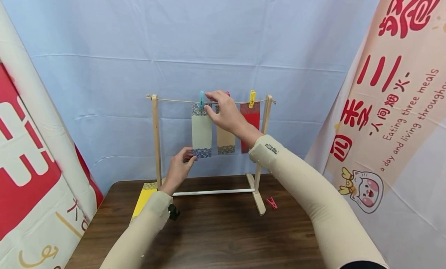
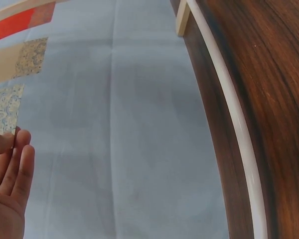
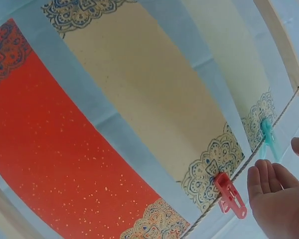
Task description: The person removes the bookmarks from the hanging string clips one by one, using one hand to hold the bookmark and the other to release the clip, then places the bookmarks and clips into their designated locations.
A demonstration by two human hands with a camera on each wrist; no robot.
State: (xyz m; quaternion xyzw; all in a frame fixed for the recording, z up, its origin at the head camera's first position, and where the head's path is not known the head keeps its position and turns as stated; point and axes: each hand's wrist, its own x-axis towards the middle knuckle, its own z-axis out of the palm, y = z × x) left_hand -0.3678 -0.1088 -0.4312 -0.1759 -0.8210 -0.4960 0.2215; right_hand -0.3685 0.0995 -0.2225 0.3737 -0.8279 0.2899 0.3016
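Note:
A pale green paper card [image 1: 201,133] with blue patterned ends hangs from the string [image 1: 177,101], held by a teal clothespin [image 1: 201,100]. My left hand [image 1: 179,169] pinches the card's lower left corner between thumb and fingers, which the left wrist view shows closely. Up at the string, my right hand [image 1: 227,111] is beside the teal clothespin, its thumb and fingers spread apart and nothing between them. Behind that hand hangs a tan card [image 3: 149,89] under a red clothespin [image 3: 229,195]. Farther right, a red card [image 1: 251,118] hangs from a yellow clothespin [image 1: 252,99].
The string runs between two wooden posts [image 1: 156,137] of a rack with a white lower bar [image 1: 216,191]. On the dark wood table [image 1: 216,230] lie a yellow card [image 1: 144,199], partly behind the left forearm, and a pink clothespin [image 1: 271,203]. A pale blue cloth [image 1: 209,36] hangs behind.

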